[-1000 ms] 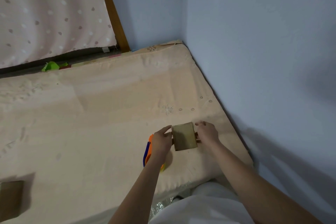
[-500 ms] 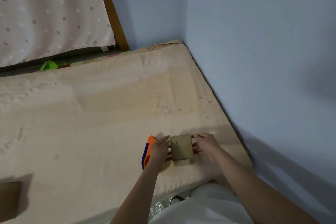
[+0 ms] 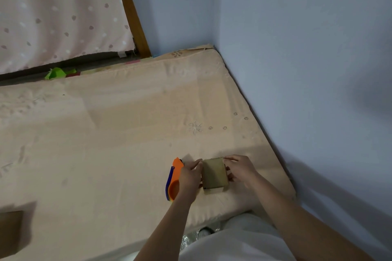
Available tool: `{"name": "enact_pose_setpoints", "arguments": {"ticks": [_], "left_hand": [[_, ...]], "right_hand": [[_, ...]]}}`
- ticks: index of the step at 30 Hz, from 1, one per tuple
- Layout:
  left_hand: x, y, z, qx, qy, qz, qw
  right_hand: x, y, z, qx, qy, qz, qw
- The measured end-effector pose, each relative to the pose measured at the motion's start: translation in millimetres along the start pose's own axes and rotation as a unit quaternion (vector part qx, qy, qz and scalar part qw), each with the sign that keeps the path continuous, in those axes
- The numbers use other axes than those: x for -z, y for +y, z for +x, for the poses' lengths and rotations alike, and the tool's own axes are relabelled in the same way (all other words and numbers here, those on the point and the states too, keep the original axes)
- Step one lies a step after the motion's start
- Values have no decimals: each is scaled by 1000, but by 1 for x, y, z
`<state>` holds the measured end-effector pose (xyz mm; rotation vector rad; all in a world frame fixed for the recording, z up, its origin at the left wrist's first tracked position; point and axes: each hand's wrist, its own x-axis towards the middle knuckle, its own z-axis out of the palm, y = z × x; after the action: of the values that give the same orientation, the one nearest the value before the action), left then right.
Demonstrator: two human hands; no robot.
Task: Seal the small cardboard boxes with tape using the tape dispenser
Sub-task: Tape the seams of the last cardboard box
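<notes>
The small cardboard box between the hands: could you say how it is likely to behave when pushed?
The small cardboard box looks light, so it would probably slide. Its flat faces make rolling unlikely. The soft mattress may let it tip.

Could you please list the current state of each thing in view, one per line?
small cardboard box: flaps closed, resting on the mattress, held from both sides.
left hand: grips the box's left side.
right hand: grips its right side.
tape dispenser: lying unused beside the left hand.
second box: lying apart at the left edge.
</notes>
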<state>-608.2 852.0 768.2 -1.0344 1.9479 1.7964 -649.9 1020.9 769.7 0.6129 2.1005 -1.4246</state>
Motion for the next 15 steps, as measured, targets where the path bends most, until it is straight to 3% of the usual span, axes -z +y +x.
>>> {"name": "enact_pose_setpoints", "arguments": {"ticks": [4, 15], "left_hand": [[-10, 4, -2, -32, 44, 38, 998], [-5, 8, 4, 52, 20, -31, 998]], "right_hand": [[-5, -7, -3, 44, 36, -90, 994], [-11, -8, -8, 44, 71, -134, 988]]}}
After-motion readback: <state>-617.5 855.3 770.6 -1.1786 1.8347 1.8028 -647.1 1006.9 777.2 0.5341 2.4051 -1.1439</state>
